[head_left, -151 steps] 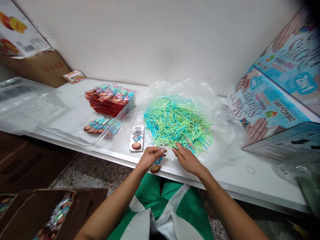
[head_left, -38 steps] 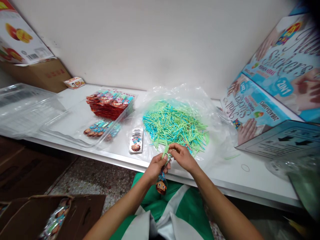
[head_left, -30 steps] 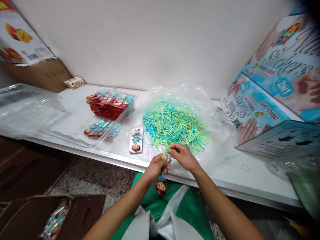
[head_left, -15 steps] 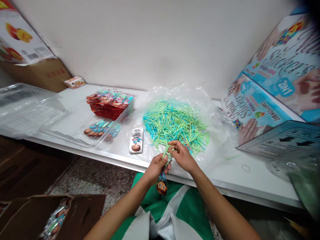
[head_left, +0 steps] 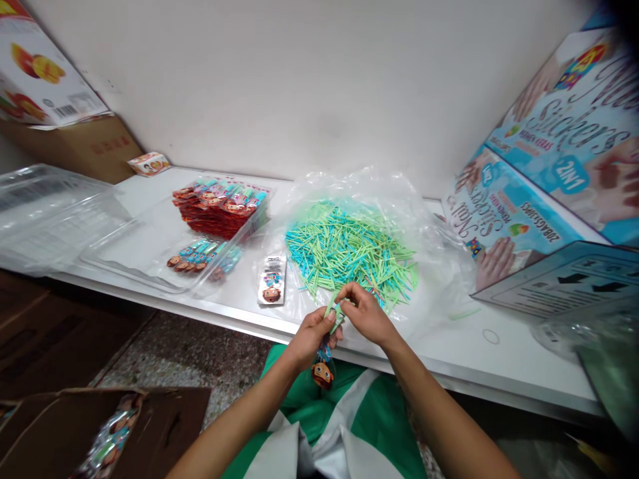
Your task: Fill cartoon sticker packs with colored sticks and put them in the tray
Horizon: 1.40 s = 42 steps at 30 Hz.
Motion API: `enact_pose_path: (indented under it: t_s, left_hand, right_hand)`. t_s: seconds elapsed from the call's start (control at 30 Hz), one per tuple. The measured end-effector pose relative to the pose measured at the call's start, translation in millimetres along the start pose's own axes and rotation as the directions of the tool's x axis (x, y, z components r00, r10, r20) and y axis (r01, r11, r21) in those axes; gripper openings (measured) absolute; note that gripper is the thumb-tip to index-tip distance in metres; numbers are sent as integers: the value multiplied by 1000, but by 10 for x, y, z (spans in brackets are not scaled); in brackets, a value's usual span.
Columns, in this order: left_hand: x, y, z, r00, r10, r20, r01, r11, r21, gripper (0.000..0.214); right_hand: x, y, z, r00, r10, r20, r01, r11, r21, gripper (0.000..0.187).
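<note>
At the table's front edge, my left hand (head_left: 310, 338) is closed around a small candy packet (head_left: 322, 374) with a cartoon face; the face end hangs below the fingers. Thin green plastic sticks (head_left: 330, 306) poke up from the same grip. My right hand (head_left: 368, 316) touches it from the right, thumb and fingers pinched on a green stick at the packet's upper end. The fingers partly hide that spot. Just beyond both hands lies a heap of green and blue sticks (head_left: 349, 246) on a clear plastic bag (head_left: 439, 266).
A single packet (head_left: 272, 281) lies left of the heap. Farther left, a clear tray (head_left: 134, 266) holds stacked red packets (head_left: 219, 213) and several loose ones. Nail-sticker boxes (head_left: 529, 199) stand at right. An open carton (head_left: 44, 439) with packets is at lower left.
My right fingers have shifted very slightly at the packet's upper end, and the green sticks there have tilted a little. The left hand stays nearly in place.
</note>
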<state>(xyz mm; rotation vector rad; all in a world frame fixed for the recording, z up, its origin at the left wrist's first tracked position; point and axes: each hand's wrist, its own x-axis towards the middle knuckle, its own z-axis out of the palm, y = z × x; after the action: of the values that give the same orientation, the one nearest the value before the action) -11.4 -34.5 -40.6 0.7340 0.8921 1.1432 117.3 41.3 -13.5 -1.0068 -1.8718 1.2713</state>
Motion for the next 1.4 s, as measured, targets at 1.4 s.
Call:
enact_pose_path:
  t_s: [1.4]
  left_hand:
    - [-95, 328, -256, 963, 265, -51, -255, 956, 147, 46]
  right_hand:
    - [-74, -340, 36, 969, -229, -95, 220, 971, -98, 12]
